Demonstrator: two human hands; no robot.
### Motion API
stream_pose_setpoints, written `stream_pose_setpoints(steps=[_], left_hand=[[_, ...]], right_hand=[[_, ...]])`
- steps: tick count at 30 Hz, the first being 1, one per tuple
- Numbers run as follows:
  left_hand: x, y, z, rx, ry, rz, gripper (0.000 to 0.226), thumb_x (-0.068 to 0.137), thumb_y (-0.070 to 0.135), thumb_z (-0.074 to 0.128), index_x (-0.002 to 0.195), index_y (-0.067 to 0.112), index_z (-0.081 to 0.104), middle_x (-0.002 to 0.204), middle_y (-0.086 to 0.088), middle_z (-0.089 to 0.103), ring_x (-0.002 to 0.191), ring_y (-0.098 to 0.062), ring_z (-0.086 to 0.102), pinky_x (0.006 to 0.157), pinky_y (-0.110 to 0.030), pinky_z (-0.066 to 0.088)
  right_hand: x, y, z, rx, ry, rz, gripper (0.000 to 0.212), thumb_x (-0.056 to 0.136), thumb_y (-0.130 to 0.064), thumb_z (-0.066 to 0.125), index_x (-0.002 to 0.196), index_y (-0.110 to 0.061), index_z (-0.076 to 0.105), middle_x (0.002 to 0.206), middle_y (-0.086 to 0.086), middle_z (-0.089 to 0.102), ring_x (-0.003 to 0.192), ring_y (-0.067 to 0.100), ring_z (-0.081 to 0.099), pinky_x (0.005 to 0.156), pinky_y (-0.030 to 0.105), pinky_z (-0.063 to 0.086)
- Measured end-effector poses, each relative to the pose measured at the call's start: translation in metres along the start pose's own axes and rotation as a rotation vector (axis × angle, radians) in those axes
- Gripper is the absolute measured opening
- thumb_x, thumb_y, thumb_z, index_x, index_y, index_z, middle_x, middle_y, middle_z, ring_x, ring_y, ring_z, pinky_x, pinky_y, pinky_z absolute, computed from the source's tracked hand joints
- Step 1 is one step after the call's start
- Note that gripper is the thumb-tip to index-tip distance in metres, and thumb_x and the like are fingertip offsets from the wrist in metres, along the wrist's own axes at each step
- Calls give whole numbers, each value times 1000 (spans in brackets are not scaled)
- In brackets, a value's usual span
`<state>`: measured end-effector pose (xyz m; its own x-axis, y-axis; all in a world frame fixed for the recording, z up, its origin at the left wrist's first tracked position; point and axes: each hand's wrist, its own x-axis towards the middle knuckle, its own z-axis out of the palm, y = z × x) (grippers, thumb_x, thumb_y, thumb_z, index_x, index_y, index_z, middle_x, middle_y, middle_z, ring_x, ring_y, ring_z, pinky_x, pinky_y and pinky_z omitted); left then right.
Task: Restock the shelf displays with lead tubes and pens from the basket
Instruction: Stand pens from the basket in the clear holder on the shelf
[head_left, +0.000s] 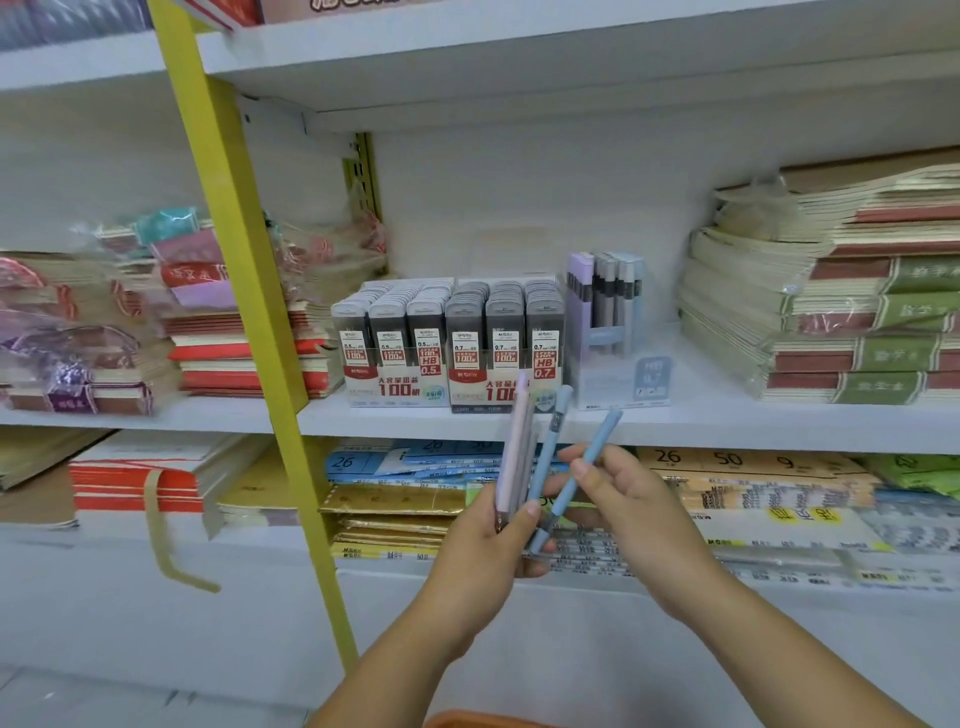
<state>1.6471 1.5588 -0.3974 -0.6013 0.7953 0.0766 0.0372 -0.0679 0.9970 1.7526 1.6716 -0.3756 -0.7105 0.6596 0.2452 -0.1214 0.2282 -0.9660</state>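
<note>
Blue plastic first: a blue pen (602, 439) is pinched between the thumb and fingertips of my right hand (623, 499), slanting up to the right. Its lower end comes close to my left hand (488, 551); I cannot tell whether they touch. The left hand's fingers curl round a small bunch, in which a pink pen (511, 452) and a second pen (549, 447), also blue, stand nearly upright. Both hands are in front of the shelf (727, 421), at its front edge. On that shelf just behind them stand two lead boxes (400, 338), packed with grey tubes and marked 0.5 and 0.7. The clear pen display (608, 306) is just to their right, with lilac, grey and pale blue pens upright inside. Notebooks (831, 312) are stacked further right. A yellow post (244, 260) slants across on the left. At the bottom edge I see the orange rim of the basket (483, 719).
</note>
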Motion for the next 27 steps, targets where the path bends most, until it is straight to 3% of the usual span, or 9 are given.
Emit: stream_pose_setpoints(steps=[2,6,10,12,15,18,20,23,27], left_hand=[[-1,0,0,80,47,39,15,102,21,54,116,21,59,87,1,73,68,-4,69,58,-21,54],[-1,6,-6,116,139,146,13,103,23,53,113,29,56,87,8,75,64,-6,65,52,-19,50],[-3,12,-15,130,124,169,16,101,30,54,115,35,62,73,11,70,57,0,58,50,-14,45],[-5,11,-17,166,89,163,14,101,28,55,112,26,64,71,8,67,56,-1,56,51,-14,45],[-6,12,-18,179,141,154,13,101,26,55,105,16,63,67,2,67,54,-4,56,50,-15,45],[-8,21,-18,116,192,139,13,102,26,54,105,19,64,68,2,70,51,-5,56,49,-17,47],[-9,30,-14,103,188,139,14,102,28,53,107,21,65,68,1,71,51,-8,56,49,-19,48],[-7,46,-4,79,147,142,15,102,32,53,110,25,64,67,1,70,50,-9,54,46,-20,45],[9,79,6,36,136,191,16,102,32,53,114,25,62,70,5,71,48,-5,53,43,-16,41]], right_hand=[[-2,1,-2,18,0,-6,20,102,-22,45,116,-22,59,78,-2,72,77,12,71,71,32,59],[-5,3,-11,-170,-147,-19,27,101,-29,45,112,-50,60,60,-6,49,51,10,49,50,29,52],[-8,7,-12,-429,-203,-50,22,89,-34,66,103,-52,67,81,2,65,69,13,53,65,30,44],[-9,5,-11,-442,-177,-76,26,81,-29,76,97,-48,70,82,-3,57,64,3,50,60,20,40],[-14,-4,-18,-264,-134,0,22,77,-14,80,82,-34,73,79,3,64,54,7,58,55,26,49],[-19,-15,-31,63,-33,19,14,86,-1,67,89,-15,68,89,8,75,78,23,73,76,34,58],[-18,-25,-35,282,51,-20,15,92,3,56,99,-5,66,99,14,73,85,28,73,75,28,59],[-10,-48,-38,250,175,-137,18,95,-3,54,110,-12,57,96,8,75,82,25,73,69,23,58],[14,-105,-65,37,270,-462,19,95,-12,58,99,-25,45,94,3,75,83,18,73,70,22,56]])
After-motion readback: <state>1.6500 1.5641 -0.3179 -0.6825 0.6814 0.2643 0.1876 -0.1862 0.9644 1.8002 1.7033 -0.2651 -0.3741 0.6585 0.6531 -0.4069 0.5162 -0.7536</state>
